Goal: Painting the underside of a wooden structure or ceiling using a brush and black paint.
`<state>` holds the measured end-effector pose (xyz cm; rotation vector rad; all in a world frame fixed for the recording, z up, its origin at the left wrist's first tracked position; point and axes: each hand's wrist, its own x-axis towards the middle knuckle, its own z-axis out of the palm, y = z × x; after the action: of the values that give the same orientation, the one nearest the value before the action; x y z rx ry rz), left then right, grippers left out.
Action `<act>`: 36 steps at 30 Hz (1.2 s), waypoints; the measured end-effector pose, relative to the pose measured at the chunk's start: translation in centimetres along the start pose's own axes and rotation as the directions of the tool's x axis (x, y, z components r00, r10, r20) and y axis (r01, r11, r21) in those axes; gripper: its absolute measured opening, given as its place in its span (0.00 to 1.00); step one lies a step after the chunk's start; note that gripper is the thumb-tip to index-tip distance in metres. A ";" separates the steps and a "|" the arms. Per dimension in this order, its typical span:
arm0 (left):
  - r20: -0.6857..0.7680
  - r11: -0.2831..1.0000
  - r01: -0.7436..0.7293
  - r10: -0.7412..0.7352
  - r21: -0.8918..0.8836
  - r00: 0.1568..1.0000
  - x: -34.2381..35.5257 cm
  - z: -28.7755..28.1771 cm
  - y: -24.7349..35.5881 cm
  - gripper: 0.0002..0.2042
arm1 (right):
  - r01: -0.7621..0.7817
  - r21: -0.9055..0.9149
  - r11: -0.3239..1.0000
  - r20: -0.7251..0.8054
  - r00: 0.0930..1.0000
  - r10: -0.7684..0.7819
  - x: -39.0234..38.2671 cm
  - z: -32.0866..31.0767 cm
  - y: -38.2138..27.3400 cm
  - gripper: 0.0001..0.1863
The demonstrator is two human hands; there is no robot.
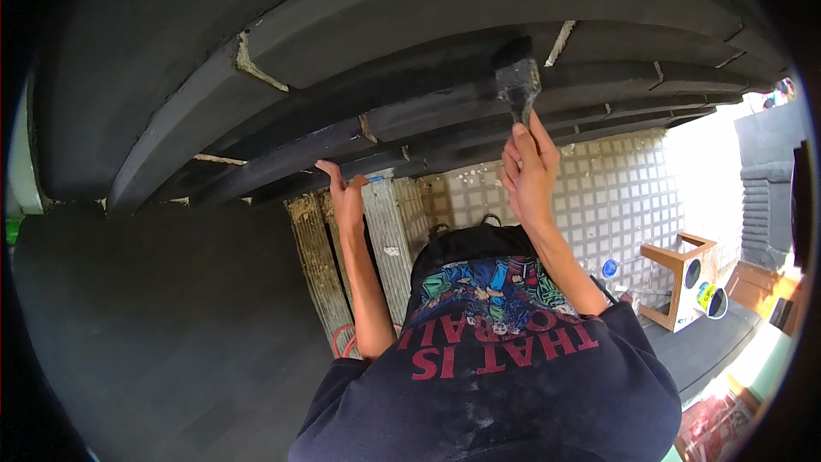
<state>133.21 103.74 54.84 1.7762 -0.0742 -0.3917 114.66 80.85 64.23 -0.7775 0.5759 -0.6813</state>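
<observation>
My right hand (532, 173) is closed round the handle of a flat paintbrush (518, 84). Its ferrule is smeared with dark paint, and the black bristles lie against the dark face of long stepped ledges (428, 68). Close to the bristles, a pale unpainted strip (560, 43) crosses a joint in the surface. Further left, a similar bare strip (256, 68) shows on an upper ledge. My left hand (345, 195) is raised beside the lower ledges, its fingers apart and nothing visible in it. Whether its fingertips touch the ledge, I cannot tell.
Weathered ribbed boards (392, 248) stand beside my left forearm, with a red cord (345, 339) near their foot. To the right are a tiled floor (590, 188), a blue round lid (609, 269), a brown wooden stool (663, 258) and a small paint bucket (711, 300). A dark panel (171, 316) spans the left.
</observation>
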 end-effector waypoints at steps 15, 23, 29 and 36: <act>-0.017 0.998 0.011 -0.010 0.067 1.000 -0.7 0.6 1.5 0.49 | -0.065 0.111 0.992 -0.061 0.996 0.073 -1.6 -0.1 -0.8 0.10; -0.051 0.991 -0.036 0.042 0.128 0.998 0.7 0.9 -1.0 0.49 | -0.285 0.191 0.939 0.030 0.958 0.284 -0.3 0.9 3.6 0.05; -0.080 0.990 -0.074 0.084 0.123 0.993 1.5 0.8 -2.7 0.49 | -0.672 0.399 0.624 0.369 0.740 0.562 -0.4 -0.1 3.1 0.04; -0.064 0.986 -0.060 0.070 0.157 0.995 0.9 0.5 -1.8 0.48 | -0.253 0.467 0.847 -0.025 0.954 0.298 1.5 -3.6 -1.2 0.03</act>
<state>133.60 103.54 52.83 1.9344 -0.1160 -0.2831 112.76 77.52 62.71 -0.2089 0.5705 -0.5575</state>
